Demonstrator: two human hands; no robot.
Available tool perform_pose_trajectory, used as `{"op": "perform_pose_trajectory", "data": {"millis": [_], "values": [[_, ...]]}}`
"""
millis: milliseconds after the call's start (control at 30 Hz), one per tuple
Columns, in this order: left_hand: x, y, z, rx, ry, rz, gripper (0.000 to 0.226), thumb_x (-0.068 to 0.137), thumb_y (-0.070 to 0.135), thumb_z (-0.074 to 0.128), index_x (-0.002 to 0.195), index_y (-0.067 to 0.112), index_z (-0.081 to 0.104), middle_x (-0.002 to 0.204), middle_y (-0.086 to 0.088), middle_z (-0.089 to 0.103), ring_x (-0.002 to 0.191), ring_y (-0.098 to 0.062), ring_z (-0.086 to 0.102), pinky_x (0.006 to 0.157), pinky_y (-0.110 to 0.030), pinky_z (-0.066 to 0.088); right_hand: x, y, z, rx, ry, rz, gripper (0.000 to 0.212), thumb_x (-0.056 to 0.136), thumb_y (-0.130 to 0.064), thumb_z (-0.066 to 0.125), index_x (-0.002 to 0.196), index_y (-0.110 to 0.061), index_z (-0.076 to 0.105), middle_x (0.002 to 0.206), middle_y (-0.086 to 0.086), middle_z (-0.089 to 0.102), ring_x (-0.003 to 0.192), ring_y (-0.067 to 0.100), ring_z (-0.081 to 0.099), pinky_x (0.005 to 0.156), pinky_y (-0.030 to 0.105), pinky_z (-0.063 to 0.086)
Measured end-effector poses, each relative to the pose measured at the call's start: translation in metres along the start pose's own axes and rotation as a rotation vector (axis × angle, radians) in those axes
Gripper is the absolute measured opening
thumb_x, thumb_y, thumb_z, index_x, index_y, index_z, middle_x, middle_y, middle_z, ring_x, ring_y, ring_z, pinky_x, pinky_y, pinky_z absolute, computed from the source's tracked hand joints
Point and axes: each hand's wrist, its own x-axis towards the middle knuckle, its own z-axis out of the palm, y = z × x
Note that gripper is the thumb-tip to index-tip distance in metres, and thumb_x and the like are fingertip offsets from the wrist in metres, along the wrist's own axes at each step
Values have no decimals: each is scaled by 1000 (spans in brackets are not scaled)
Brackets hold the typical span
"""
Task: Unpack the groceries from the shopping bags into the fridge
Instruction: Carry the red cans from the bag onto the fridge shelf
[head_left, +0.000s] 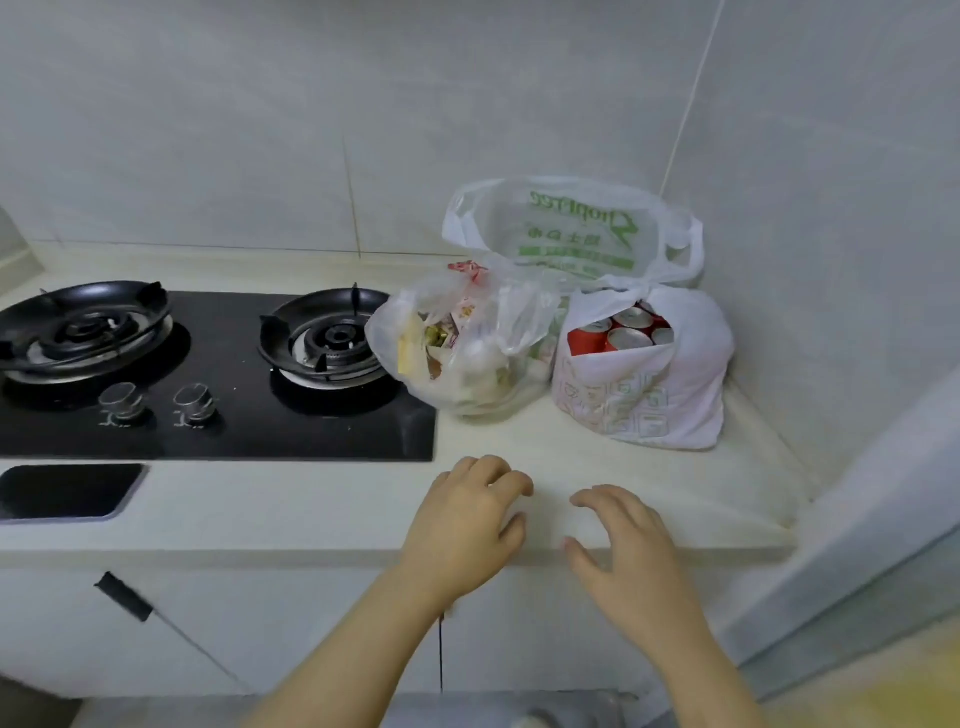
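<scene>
Loosely curled, left hand (462, 525), right hand (626, 553) hold nothing — bag (571, 228) print mirrored, illegible.

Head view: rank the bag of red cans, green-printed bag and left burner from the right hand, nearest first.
1. Bag of red cans, just ahead of the right hand.
2. Green-printed bag, behind it at the wall.
3. Left burner, far left.

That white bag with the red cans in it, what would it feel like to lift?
Probably heavy for its size: the bag shows several red cans packed upright. The thin plastic looks floppy, so it would likely sag around them when lifted. Its mouth is open, so tilting it might let cans slide out.
</scene>
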Motion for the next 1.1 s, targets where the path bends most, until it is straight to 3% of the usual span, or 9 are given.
{"op": "perform_pose_trajectory", "data": {"millis": [200,300,367,433,567,733,933,1000,1100], "values": [[89,4,12,-21,66,34,31,89,29,51,118,24,58,118,5,54,110,-17,49,90,-26,39,79,38,-26,6,120,-51,46,75,-44,49,115,-24,60,123,-8,53,118,16,47,97,27,35],[134,13,19,-85,164,43,31,80,27,48,106,21,64,108,1,60,98,-23,57,81,-30,48,114,56,-39,46,212,-55,57,69,-52,38,110,-21,63,121,-5,56,114,15,47,94,22,33],[158,17,24,-121,238,31,32,76,23,42,99,19,64,107,-5,61,92,-28,60,78,-34,51,135,65,-48,95,332,-64,47,70,-47,41,102,-21,64,118,-1,59,109,14,48,91,18,31],[179,21,27,-160,285,-12,33,77,13,41,102,17,62,116,-11,59,99,-34,59,81,-38,50,151,74,-56,89,450,-79,40,72,-42,45,102,-22,63,121,3,58,110,17,47,94,24,34],[212,24,37,-240,306,-110,41,89,14,49,130,13,49,144,-5,38,132,-24,38,106,-31,32,181,88,-65,-17,498,-41,49,79,-38,55,125,-24,56,143,5,41,126,19,28,102,32,28],[233,22,54,-488,150,-185,82,86,39,62,148,18,13,155,5,14,143,-10,13,115,-33,22,202,100,-56,75,309,148,77,88,-37,56,149,-20,13,158,4,1,144,20,1,116,35,11],[249,6,73,-807,107,-227,107,62,64,71,146,31,13,150,8,27,138,-11,30,108,-42,37,207,104,-40,190,375,226,86,86,-34,59,149,-11,5,158,6,-5,145,17,-5,115,31,7],[249,2,73,-891,69,-214,110,57,58,77,145,39,13,149,12,29,128,-12,45,94,-35,51,210,108,-38,237,418,275,93,83,-39,64,149,-9,5,158,8,-5,145,17,-4,114,29,7],[247,-1,73,-1007,10,-166,111,56,38,82,144,39,15,145,13,35,108,-4,60,83,-30,56,210,116,-31,409,441,346,114,67,-64,61,150,-11,2,158,5,-3,145,14,-2,114,25,5]]}}
